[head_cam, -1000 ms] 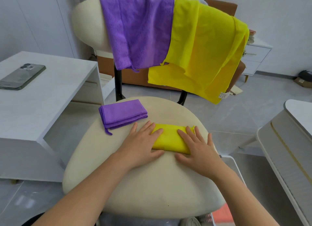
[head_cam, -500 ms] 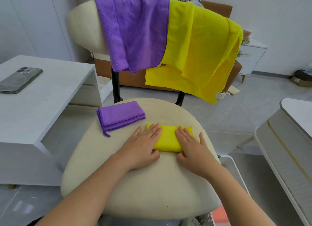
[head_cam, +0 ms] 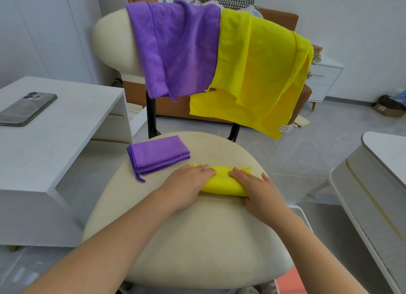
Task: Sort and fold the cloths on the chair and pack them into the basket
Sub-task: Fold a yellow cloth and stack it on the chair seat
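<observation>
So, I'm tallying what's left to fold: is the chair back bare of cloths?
No, a purple cloth and a yellow cloth hang side by side over the chair back.

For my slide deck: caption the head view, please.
Left hand and right hand press a folded yellow cloth on the chair seat beside a folded purple cloth.

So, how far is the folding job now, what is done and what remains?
Done: one folded purple cloth lies on the chair seat. In hand: the left hand and right hand press flat on a folded yellow cloth. Left: the hanging purple cloth and hanging yellow cloth drape unfolded over the chair back, and none of these four is packed; the basket barely shows under the seat.
</observation>
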Available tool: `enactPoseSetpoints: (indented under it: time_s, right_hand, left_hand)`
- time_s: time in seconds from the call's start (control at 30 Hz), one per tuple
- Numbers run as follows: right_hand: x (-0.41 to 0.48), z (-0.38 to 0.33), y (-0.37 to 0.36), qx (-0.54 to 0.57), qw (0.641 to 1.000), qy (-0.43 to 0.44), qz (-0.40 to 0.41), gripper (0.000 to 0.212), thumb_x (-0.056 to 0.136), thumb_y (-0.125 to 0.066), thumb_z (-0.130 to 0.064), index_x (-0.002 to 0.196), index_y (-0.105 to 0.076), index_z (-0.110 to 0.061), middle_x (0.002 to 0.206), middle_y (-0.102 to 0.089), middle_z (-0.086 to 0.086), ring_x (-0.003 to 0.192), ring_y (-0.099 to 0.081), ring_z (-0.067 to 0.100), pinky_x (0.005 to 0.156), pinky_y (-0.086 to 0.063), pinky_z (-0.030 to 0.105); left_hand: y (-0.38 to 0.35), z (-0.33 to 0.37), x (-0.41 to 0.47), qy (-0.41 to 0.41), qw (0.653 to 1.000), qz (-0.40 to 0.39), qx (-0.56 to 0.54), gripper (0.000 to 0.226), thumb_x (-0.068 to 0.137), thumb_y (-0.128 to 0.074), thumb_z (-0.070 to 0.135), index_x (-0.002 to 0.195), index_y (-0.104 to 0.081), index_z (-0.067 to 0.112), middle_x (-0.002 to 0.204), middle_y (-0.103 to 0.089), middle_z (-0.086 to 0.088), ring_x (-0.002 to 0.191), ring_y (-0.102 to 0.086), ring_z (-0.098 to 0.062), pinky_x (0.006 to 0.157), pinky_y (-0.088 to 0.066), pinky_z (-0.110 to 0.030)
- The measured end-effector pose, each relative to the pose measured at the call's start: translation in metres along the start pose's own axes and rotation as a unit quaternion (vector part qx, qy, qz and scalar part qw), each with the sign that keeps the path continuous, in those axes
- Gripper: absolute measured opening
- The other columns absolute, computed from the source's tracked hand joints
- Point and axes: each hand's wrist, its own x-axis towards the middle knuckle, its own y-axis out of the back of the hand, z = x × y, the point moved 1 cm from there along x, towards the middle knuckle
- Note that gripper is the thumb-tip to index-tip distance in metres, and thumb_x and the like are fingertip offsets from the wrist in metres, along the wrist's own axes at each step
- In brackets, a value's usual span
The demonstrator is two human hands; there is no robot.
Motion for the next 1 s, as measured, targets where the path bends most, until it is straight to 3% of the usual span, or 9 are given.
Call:
enactPoseSetpoints:
  time_s: [0.13, 0.2, 0.3, 0.37, 0.47, 0.57, 0.7, 0.87, 1.0]
  right_hand:
    - [0.0, 0.01, 0.009, 0.174, 0.982, -0.021, 0.067, 0.042, 0.075, -0.056, -0.013, 0.113, -0.062, -0.029, 0.107, -0.068, -0.005, 0.098, -0.06, 0.019, 0.087, -0.041, 0.032]
    - [0.001, 0.008, 0.021, 0.361, 0.925, -0.05, 0.11, 0.023, 0.07, -0.054, -0.014, 0.085, -0.064, -0.028, 0.075, -0.064, -0.009, 0.073, -0.057, 0.009, 0.066, -0.043, 0.028]
    - [0.017, -0.007, 0.034, 0.577, 0.806, -0.096, 0.088, 0.018, 0.091, -0.053, -0.007, 0.091, -0.063, -0.022, 0.093, -0.066, 0.003, 0.088, -0.059, 0.016, 0.079, -0.05, 0.034]
    - [0.039, -0.024, 0.038, 0.602, 0.789, -0.115, 0.041, 0.014, 0.097, -0.048, -0.017, 0.094, -0.062, -0.021, 0.103, -0.065, 0.007, 0.095, -0.06, 0.021, 0.091, -0.049, 0.044]
    - [0.081, -0.059, 0.04, 0.548, 0.822, -0.147, 0.046, 0.022, 0.099, -0.044, -0.028, 0.086, -0.059, -0.019, 0.093, -0.058, 0.005, 0.091, -0.054, 0.023, 0.088, -0.047, 0.042]
    - [0.122, -0.093, 0.042, 0.422, 0.89, -0.127, 0.115, 0.034, 0.101, -0.037, -0.03, 0.097, -0.061, -0.007, 0.091, -0.053, 0.007, 0.09, -0.049, 0.025, 0.077, -0.038, 0.033]
    - [0.159, -0.112, 0.032, 0.303, 0.939, -0.118, 0.109, 0.039, 0.1, -0.036, -0.032, 0.069, -0.048, -0.011, 0.087, -0.054, 0.018, 0.086, -0.049, 0.032, 0.068, -0.029, 0.031]
    - [0.182, -0.112, 0.004, 0.136, 0.98, -0.145, 0.0, 0.042, 0.1, -0.032, -0.041, 0.118, -0.054, -0.009, 0.123, -0.057, 0.015, 0.113, -0.053, 0.034, 0.084, -0.04, 0.037]
    - [0.185, -0.109, -0.003, 0.104, 0.982, -0.158, -0.018, 0.045, 0.099, -0.03, -0.044, 0.122, -0.051, -0.012, 0.125, -0.056, 0.013, 0.114, -0.053, 0.031, 0.085, -0.04, 0.037]
  left_hand:
    - [0.013, -0.014, -0.004, 0.071, 0.973, 0.047, -0.213, 0.034, 0.077, -0.053, 0.019, 0.11, -0.06, 0.025, 0.104, -0.065, 0.0, 0.099, -0.058, -0.02, 0.079, -0.047, -0.033]
    - [0.024, -0.019, -0.006, 0.123, 0.919, 0.102, -0.361, 0.015, 0.078, -0.055, 0.022, 0.09, -0.063, 0.022, 0.088, -0.066, 0.0, 0.085, -0.06, -0.017, 0.073, -0.047, -0.03]
    - [0.039, -0.028, -0.01, 0.223, 0.779, 0.147, -0.567, 0.014, 0.093, -0.054, 0.019, 0.081, -0.06, 0.025, 0.091, -0.063, -0.001, 0.089, -0.059, -0.017, 0.085, -0.049, -0.032]
    - [0.044, -0.039, -0.012, 0.305, 0.731, 0.19, -0.58, 0.02, 0.095, -0.049, 0.026, 0.077, -0.056, 0.023, 0.087, -0.058, -0.002, 0.09, -0.057, -0.024, 0.083, -0.048, -0.038]
    - [0.05, -0.059, -0.015, 0.396, 0.766, 0.265, -0.43, 0.023, 0.097, -0.04, 0.025, 0.081, -0.051, 0.012, 0.075, -0.048, -0.003, 0.08, -0.047, -0.028, 0.065, -0.034, -0.034]
    - [0.055, -0.084, -0.017, 0.44, 0.773, 0.304, -0.34, 0.031, 0.099, -0.034, 0.028, 0.098, -0.052, 0.002, 0.097, -0.058, -0.02, 0.09, -0.055, -0.037, 0.076, -0.045, -0.038]
    - [0.048, -0.102, -0.018, 0.505, 0.787, 0.266, -0.235, 0.034, 0.1, -0.034, 0.028, 0.116, -0.045, 0.0, 0.119, -0.056, -0.025, 0.109, -0.053, -0.041, 0.076, -0.038, -0.041]
    - [0.02, -0.111, -0.016, 0.546, 0.801, 0.174, -0.171, 0.028, 0.098, -0.032, 0.018, 0.121, -0.039, 0.004, 0.114, -0.061, -0.02, 0.102, -0.058, -0.037, 0.068, -0.034, -0.035]
    - [0.017, -0.118, -0.011, 0.539, 0.817, 0.151, -0.137, 0.032, 0.097, -0.033, 0.016, 0.127, -0.037, 0.005, 0.108, -0.062, -0.016, 0.09, -0.058, -0.034, 0.062, -0.033, -0.033]
